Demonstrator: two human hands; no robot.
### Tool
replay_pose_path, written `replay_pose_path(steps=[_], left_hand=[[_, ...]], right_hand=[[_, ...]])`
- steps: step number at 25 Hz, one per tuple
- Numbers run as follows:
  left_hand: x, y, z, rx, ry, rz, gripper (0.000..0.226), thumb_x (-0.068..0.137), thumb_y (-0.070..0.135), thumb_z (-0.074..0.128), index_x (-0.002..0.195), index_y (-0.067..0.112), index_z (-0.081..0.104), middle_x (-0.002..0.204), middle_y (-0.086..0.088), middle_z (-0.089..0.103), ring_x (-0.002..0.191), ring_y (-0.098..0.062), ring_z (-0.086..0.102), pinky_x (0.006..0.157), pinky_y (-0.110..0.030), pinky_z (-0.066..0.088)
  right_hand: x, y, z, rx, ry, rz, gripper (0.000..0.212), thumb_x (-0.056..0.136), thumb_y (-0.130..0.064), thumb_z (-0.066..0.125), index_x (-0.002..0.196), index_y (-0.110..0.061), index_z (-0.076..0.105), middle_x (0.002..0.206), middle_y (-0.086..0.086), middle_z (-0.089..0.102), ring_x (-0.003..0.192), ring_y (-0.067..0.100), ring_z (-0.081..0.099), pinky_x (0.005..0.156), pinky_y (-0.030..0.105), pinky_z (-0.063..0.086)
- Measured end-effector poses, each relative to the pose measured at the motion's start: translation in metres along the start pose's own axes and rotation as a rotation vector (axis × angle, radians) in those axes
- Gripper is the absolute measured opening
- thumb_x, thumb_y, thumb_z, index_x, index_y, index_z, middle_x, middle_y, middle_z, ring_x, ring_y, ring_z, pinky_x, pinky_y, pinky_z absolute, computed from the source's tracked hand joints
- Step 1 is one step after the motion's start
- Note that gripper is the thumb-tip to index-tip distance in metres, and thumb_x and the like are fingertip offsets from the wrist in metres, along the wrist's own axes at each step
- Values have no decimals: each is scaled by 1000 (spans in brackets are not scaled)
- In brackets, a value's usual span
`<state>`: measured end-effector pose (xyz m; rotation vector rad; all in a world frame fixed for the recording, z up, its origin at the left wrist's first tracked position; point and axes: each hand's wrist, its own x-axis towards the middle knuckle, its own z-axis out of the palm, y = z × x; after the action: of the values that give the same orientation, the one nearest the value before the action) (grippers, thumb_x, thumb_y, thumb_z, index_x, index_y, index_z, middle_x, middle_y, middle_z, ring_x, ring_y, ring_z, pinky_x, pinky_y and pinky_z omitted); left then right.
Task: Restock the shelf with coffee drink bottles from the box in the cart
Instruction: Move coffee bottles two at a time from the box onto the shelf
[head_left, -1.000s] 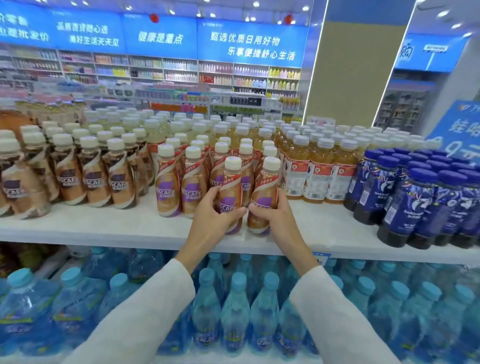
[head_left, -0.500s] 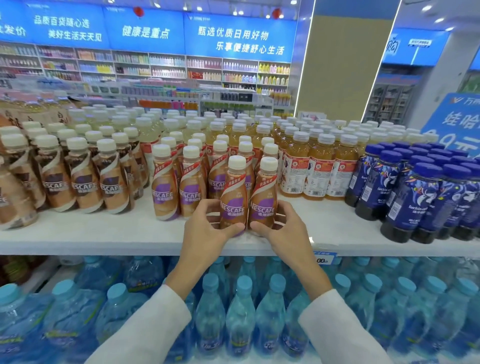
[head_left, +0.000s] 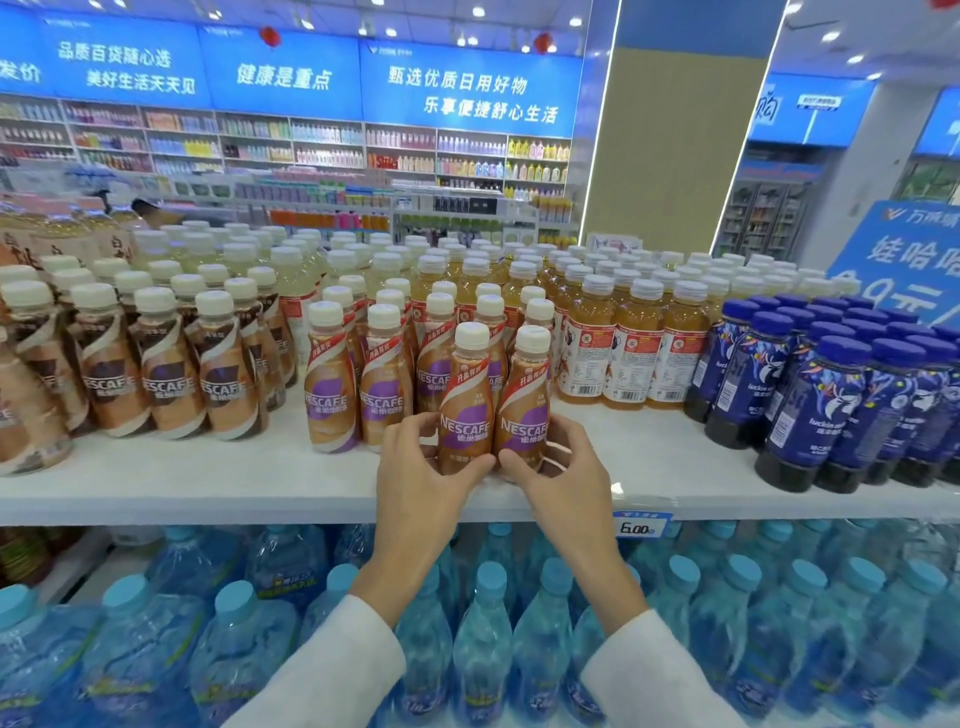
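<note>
Left hand: the left hand (head_left: 421, 467) reaches up from a white sleeve (head_left: 332, 670), fingers and thumb wrapped round the lower body of the left purple-labelled plastic coffee bottle with a cream cap (head_left: 466, 400).
Right hand: the right hand (head_left: 563, 467) mirrors it, thumb in front and fingers behind, grasping the base of the right purple-labelled plastic coffee bottle with a cream cap (head_left: 524, 397).
Held bottles: both upright, touching each other, standing near the front edge of the white shelf board (head_left: 208, 483).
Same drink: more purple-labelled coffee bottles (head_left: 332, 379) stand in rows just behind and left of the held pair.
Left of the pair: brown-labelled coffee bottles (head_left: 166, 374).
Right of the pair: amber tea bottles (head_left: 634, 343), then dark blue bottles (head_left: 826, 395).
Below the shelf board: clear blue-capped water bottles (head_left: 483, 623).
</note>
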<state>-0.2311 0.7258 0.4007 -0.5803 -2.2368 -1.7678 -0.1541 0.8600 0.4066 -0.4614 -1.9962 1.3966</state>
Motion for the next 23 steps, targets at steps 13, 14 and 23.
replay_pose_path(steps=[13, 14, 23], left_hand=[[15, -6, 14, 210, 215, 45, 51, 87, 27, 79, 124, 13, 48, 125, -5, 48, 108, -24, 56, 87, -32, 49], [15, -7, 15, 209, 214, 45, 50, 88, 27, 78, 125, 14, 48, 126, -5, 49, 109, -23, 57, 86, -29, 46], [17, -9, 17, 243, 216, 24, 50, 89, 31, 76, 127, 16, 48, 127, -5, 52, 112, -20, 56, 84, -23, 39]], right_hand=[[36, 4, 44, -99, 17, -34, 60, 82, -37, 81, 134, -30, 53, 123, -13, 65, 109, 7, 63, 91, 23, 52], [37, 6, 45, -100, 15, -30, 62, 82, -38, 81, 136, -30, 52, 126, -11, 64, 111, 8, 63, 90, 22, 51], [41, 13, 49, -133, 36, -48, 65, 85, -41, 78, 141, -29, 48, 132, -7, 63, 117, 12, 62, 98, 31, 53]])
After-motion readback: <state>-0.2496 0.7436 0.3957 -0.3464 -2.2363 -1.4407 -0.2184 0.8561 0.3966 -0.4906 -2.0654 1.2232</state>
